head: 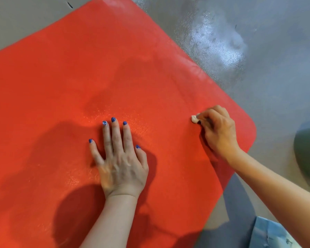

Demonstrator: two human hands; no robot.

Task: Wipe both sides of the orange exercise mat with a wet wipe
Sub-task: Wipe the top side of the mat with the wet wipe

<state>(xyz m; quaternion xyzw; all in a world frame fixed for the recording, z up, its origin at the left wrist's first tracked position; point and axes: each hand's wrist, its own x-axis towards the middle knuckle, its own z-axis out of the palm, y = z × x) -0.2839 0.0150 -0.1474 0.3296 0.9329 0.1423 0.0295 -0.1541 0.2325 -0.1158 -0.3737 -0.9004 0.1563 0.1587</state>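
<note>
The orange exercise mat (79,72) lies flat on the floor and fills most of the view, its rounded corner at the right. My left hand (120,158) rests flat on the mat near the middle, fingers straight and spread. My right hand (217,129) is near the mat's right edge, fingers curled round a small crumpled white wet wipe (194,119) that touches the mat. A damp, shiny patch shows on the mat just beyond my left fingertips.
Grey floor (258,68) surrounds the mat, with a bright glare patch at the upper right. A dark green rounded object (308,151) sits at the right edge. Blue fabric (268,233) shows at the bottom right.
</note>
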